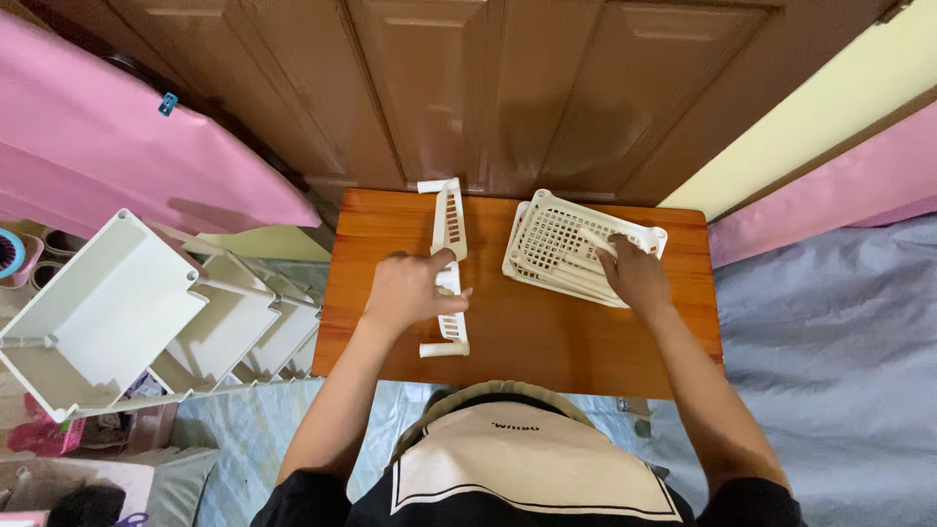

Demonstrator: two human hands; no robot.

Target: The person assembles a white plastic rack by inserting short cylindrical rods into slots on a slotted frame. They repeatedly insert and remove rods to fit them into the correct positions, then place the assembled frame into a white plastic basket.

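On the table (517, 342), a slatted side rail (450, 226) lies left of a stack of perforated trays (561, 239). The left hand (410, 290) rests on the rail, the right hand (634, 276) on the stack. Left of the table stands a tiered shelf rack (117, 312); a door (508, 88) is behind.

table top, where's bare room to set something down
Free: the wooden table near edge, in front of both hands, and the left strip beside the left hand. Crowded: the middle holds the slotted side panel, the back right the stacked mesh panels under the right hand.
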